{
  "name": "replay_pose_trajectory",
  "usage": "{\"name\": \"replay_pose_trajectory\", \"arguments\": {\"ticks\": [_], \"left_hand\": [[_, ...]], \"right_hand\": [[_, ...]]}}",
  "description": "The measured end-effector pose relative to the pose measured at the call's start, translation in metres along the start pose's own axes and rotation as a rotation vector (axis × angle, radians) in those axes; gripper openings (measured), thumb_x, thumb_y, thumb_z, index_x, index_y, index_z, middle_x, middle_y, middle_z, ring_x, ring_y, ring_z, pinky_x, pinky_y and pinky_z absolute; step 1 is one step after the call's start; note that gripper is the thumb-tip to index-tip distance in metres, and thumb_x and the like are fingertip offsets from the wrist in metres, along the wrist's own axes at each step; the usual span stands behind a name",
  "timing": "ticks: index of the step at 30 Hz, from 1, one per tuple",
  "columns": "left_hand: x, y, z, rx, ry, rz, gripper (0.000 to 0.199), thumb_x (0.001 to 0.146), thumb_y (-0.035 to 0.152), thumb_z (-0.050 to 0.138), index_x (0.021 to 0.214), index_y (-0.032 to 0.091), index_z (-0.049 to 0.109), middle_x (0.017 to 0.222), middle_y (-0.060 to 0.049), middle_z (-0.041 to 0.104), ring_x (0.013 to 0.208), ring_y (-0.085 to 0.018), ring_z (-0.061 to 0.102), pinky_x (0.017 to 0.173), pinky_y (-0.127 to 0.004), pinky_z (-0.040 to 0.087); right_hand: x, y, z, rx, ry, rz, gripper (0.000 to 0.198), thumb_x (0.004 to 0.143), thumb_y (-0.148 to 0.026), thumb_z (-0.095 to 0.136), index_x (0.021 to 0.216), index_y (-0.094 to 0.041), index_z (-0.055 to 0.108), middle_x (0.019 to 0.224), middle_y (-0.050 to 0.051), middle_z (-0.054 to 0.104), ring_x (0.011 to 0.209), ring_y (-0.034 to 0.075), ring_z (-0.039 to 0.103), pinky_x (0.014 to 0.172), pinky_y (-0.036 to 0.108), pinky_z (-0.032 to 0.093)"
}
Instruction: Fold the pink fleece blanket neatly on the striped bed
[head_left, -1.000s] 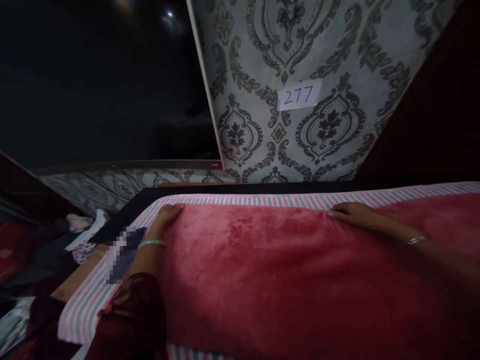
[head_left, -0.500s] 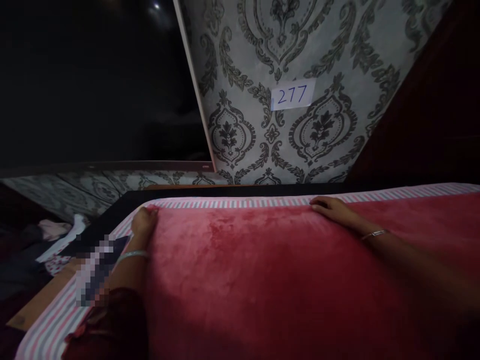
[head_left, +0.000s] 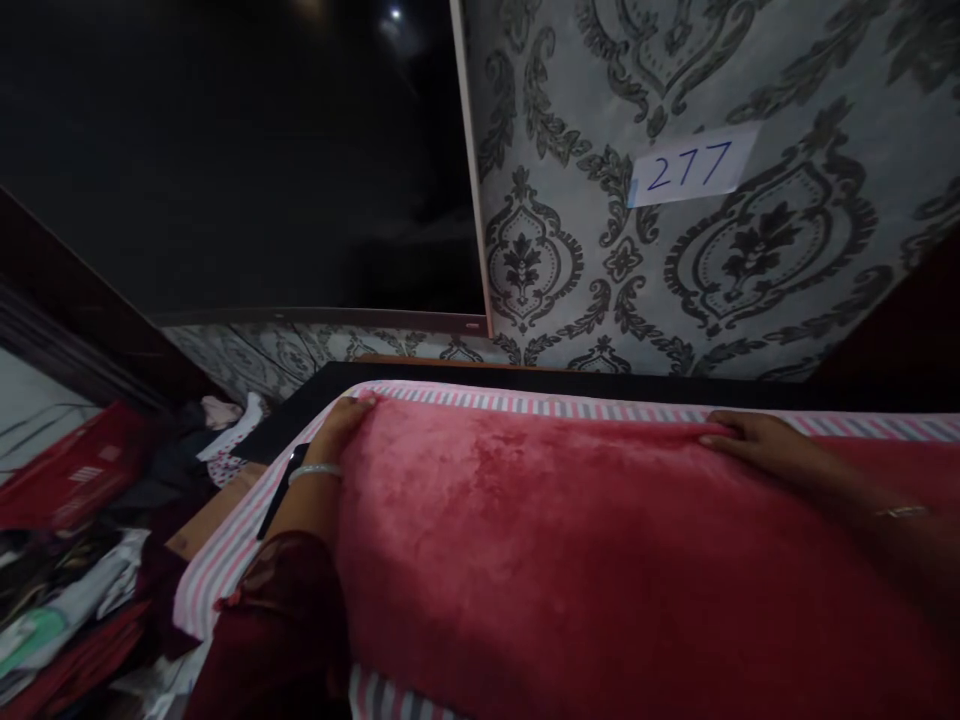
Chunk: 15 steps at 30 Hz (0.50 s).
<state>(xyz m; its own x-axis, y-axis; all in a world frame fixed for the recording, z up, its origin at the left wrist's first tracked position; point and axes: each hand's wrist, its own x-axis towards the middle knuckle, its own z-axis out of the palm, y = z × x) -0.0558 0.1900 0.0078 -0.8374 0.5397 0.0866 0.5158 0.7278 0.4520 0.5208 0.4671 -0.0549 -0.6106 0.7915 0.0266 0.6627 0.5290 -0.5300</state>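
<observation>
A red plush blanket (head_left: 540,530) lies across a cloth with pink, grey and white stripes (head_left: 214,565). At the blanket's far left corner, my left hand (head_left: 346,422) has its fingers closed on the edge. Farther right along the same far edge, my right hand (head_left: 754,440) pinches the fabric between thumb and fingers. A raised fold runs from it toward the left. Both palms face down, and the fingertips are partly hidden by the fabric. Beside my left forearm, a dark flat object like a phone (head_left: 283,490) rests on the striped border.
Under the cloths is a black tabletop (head_left: 300,405), close to a patterned wall. A large dark screen (head_left: 315,180) hangs above it. A paper marked 277 (head_left: 694,165) is stuck to the wall. Clothes (head_left: 75,610) and a red bag (head_left: 75,465) lie at the left.
The view has turned left, bringing in the clothes and red bag. My right hand now has the blanket's edge pinched up in a fold. My left hand stays at the corner.
</observation>
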Motion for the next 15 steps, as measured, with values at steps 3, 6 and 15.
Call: {"name": "replay_pose_trajectory", "arguments": {"ticks": [3,6,15], "left_hand": [[0.003,0.003,-0.005,0.022,0.076,0.012,0.043,0.089,0.044,0.057,0.107,0.009,0.073,0.093,-0.015,0.076,0.094,-0.029,0.071,0.078,-0.033,0.054],[0.012,0.015,-0.007,0.055,0.176,0.03,0.042,0.095,0.039,0.047,0.115,0.009,0.068,0.112,-0.018,0.073,0.109,-0.03,0.067,0.088,-0.033,0.051],[0.031,0.032,0.035,0.062,0.069,-0.039,0.031,0.09,0.035,0.058,0.102,0.01,0.072,0.115,-0.026,0.072,0.116,-0.037,0.065,0.09,-0.038,0.049]], "right_hand": [[-0.004,-0.005,-0.017,0.09,0.015,0.033,0.056,0.075,-0.079,0.048,0.076,-0.023,0.053,0.075,0.007,0.062,0.073,0.025,0.058,0.064,0.034,0.046],[0.005,-0.01,-0.039,0.104,0.136,0.088,0.052,0.075,-0.074,0.048,0.082,-0.023,0.056,0.078,0.009,0.064,0.074,0.026,0.06,0.066,0.036,0.047],[0.048,0.006,0.003,-0.011,0.082,0.112,0.035,0.078,-0.054,0.045,0.081,-0.023,0.06,0.08,0.011,0.07,0.079,0.03,0.065,0.072,0.038,0.047]]}}
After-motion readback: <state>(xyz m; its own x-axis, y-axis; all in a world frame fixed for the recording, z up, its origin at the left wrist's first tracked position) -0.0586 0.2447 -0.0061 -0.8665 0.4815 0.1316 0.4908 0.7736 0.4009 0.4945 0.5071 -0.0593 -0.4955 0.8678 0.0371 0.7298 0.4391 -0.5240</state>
